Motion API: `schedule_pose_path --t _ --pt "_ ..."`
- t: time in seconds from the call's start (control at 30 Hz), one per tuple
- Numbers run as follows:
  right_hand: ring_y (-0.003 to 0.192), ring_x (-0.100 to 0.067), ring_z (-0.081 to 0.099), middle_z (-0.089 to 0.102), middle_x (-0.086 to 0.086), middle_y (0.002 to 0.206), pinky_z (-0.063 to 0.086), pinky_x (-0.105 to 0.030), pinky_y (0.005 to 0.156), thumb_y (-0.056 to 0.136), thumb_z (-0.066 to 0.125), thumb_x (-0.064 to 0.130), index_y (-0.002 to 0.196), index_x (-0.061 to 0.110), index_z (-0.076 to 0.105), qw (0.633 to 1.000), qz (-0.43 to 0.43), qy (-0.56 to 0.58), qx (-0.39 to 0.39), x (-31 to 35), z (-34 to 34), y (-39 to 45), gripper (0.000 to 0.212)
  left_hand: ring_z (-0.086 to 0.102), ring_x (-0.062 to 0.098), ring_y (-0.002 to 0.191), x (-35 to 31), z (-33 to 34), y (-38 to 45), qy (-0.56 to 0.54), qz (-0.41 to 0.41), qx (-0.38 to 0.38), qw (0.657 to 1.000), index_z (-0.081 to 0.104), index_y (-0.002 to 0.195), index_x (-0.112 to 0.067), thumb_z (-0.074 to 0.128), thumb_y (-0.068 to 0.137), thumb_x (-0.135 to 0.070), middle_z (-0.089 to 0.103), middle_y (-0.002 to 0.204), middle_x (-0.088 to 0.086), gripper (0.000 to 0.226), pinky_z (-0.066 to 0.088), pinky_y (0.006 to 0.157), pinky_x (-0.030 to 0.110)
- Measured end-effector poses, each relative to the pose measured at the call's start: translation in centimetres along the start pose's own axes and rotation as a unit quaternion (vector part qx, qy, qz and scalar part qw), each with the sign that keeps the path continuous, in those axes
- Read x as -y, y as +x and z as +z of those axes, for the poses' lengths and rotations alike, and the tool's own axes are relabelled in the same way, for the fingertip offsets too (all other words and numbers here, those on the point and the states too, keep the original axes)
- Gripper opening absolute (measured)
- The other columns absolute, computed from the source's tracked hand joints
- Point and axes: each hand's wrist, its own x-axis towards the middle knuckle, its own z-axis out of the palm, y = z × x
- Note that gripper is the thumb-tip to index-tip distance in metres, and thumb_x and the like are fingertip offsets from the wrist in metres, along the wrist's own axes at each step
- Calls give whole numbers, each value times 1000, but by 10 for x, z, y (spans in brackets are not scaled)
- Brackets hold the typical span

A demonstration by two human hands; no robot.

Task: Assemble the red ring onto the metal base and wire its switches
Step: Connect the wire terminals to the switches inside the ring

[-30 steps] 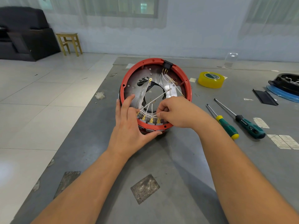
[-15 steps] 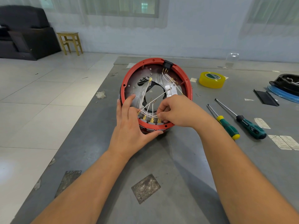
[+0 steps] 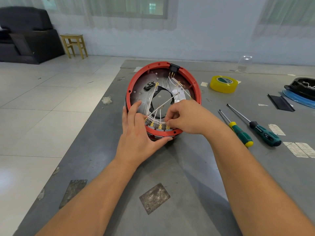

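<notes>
The red ring (image 3: 136, 78) sits around the round metal base (image 3: 163, 78) on the grey table, tilted up toward me. White wires (image 3: 167, 102) with gold terminals cross its open middle and run to grey switches (image 3: 160, 129) along the near rim. My left hand (image 3: 138, 137) rests on the ring's near left edge, fingers straight over the rim and thumb under the switches. My right hand (image 3: 189, 119) pinches a wire terminal at the rightmost near switch. A black switch (image 3: 174, 66) sits at the ring's far rim.
Two green-handled screwdrivers (image 3: 240, 132) (image 3: 264, 133) lie right of the ring. A yellow tape roll (image 3: 223, 83) stands behind them. A black part on a blue lid (image 3: 301, 89) and a black strip (image 3: 279, 103) lie far right. The table's left edge (image 3: 95, 120) runs close to my left hand.
Almost nothing has moved. My right fingers have shifted slightly at the near switches while my left hand keeps steadying the ring.
</notes>
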Motion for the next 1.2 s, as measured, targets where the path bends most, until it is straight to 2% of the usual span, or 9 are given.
schedule_pose_path --t 0.3,0.4,0.5,0.6,0.7,0.8,0.87,1.07,1.2 --pt "81 -2 64 67 17 82 55 -27 74 89 74 23 91 23 77 1000 -14 -7 -9 -4 2 -3 4 20 37 158 2 1 0 19 6 -8 1000 52 111 -8 81 63 -77 31 162 1 89 55 100 50" --pt "84 -3 64 69 14 91 56 -29 80 94 68 25 103 23 76 998 -46 -15 -30 -12 11 -12 12 20 41 154 4 1 2 66 16 -19 997 53 110 -9 74 64 -85 38 157 4 92 50 108 58" --pt "100 -11 60 68 9 105 44 -29 96 99 58 33 119 23 69 988 -103 -74 -89 -25 29 -28 25 24 40 145 7 2 5 108 40 -42 992 56 108 -8 66 63 -92 50 144 6 95 42 110 64" --pt "112 -14 56 68 9 113 24 -32 111 101 46 44 130 26 62 973 -122 -135 -144 -37 44 -47 37 35 39 132 9 1 5 123 67 -62 988 59 104 -8 59 63 -96 59 120 6 97 43 108 57" --pt "115 -13 57 68 9 115 21 -33 119 101 46 47 136 25 58 968 -148 -133 -153 -44 49 -57 43 39 34 116 8 -2 5 146 89 -69 983 58 97 -8 50 64 -100 59 100 7 98 49 98 49" --pt "113 -12 57 69 8 114 26 -35 118 102 47 45 135 23 60 963 -165 -125 -170 -46 50 -60 42 39 29 104 2 -5 2 142 73 -53 986 55 90 -10 44 63 -102 55 92 4 96 52 75 45" --pt "113 -11 56 69 8 114 27 -34 116 102 48 43 134 22 62 965 -166 -107 -170 -45 51 -63 40 41 29 101 -1 -6 -1 138 54 -33 988 54 87 -10 44 61 -101 54 90 3 95 53 66 43" --pt "113 -9 55 68 9 117 26 -29 112 101 42 44 131 24 64 974 -166 -80 -129 -46 49 -70 42 44 25 101 -4 -15 -16 151 5 36 988 56 89 -16 42 63 -104 56 89 -3 93 49 68 39" --pt "120 -10 53 66 8 125 28 -29 112 103 41 45 136 25 62 978 -161 -88 -97 -46 45 -73 44 42 18 101 -1 -27 -18 167 18 78 983 60 96 -24 34 71 -99 60 95 -11 84 48 72 35"
